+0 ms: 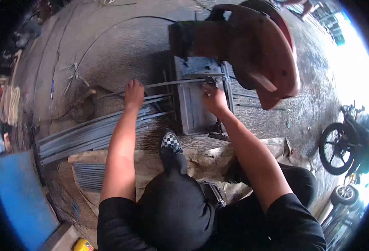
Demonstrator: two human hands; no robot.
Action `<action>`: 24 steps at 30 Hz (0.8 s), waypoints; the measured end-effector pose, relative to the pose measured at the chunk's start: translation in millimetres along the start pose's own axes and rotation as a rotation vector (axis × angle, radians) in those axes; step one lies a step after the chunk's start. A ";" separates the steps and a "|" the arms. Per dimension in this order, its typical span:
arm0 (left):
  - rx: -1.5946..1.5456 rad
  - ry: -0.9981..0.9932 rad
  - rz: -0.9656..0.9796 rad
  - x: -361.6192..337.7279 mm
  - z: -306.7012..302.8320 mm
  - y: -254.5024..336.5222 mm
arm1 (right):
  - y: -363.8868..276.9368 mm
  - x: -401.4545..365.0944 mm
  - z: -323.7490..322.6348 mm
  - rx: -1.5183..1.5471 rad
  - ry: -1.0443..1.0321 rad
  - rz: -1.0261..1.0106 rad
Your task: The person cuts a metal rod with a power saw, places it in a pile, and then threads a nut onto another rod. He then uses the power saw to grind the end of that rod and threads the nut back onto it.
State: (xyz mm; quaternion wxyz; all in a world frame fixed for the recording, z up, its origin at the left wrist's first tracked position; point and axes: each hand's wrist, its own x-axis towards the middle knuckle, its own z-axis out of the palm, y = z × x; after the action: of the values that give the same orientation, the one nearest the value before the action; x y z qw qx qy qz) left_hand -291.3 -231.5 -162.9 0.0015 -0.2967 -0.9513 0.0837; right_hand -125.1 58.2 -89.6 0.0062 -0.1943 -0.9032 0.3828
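Observation:
My left hand (pixel 134 93) is closed around a thin metal bar (pixel 161 84), which runs right onto the base of a chop saw. My right hand (pixel 215 100) has its fingers curled at the saw's clamp (pixel 213 80), near the bar's right end. What those fingers pinch is hidden. The worn reddish head of the chop saw (pixel 262 54) is raised above and to the right of my right hand. Below the bar lies the saw's grey metal base (pixel 193 111).
A bundle of long metal bars (pixel 96 131) lies on the floor at left. More short bars (pixel 88 175) rest on a brown sheet (pixel 147 157) by my checkered shoe (pixel 170 142). A blue panel (pixel 21 192) is at lower left, a motorcycle (pixel 347 142) at right.

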 end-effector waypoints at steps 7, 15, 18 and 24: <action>-0.103 0.087 -0.080 -10.5 -12.3 0.5 | 169.5 -99.8 6.2 0.087 0.025 0.689; -0.770 0.429 -0.879 -12.8 43.6 24.9 | 162.1 -129.4 -9.9 1.843 -0.820 1.286; -1.958 -0.021 -1.305 -13.4 74.6 20.3 | 165.9 -122.8 -5.8 1.930 -0.933 1.375; -1.338 0.145 -0.510 -38.9 14.9 126.0 | 174.8 -112.3 12.1 1.867 -0.935 1.465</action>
State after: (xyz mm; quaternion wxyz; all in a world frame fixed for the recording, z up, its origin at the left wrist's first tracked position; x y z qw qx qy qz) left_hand -188.9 -153.8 -195.9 -0.0977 -0.0073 -0.8359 -0.5401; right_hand 37.3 120.3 -203.9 -0.3892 -0.4142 0.1097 0.8154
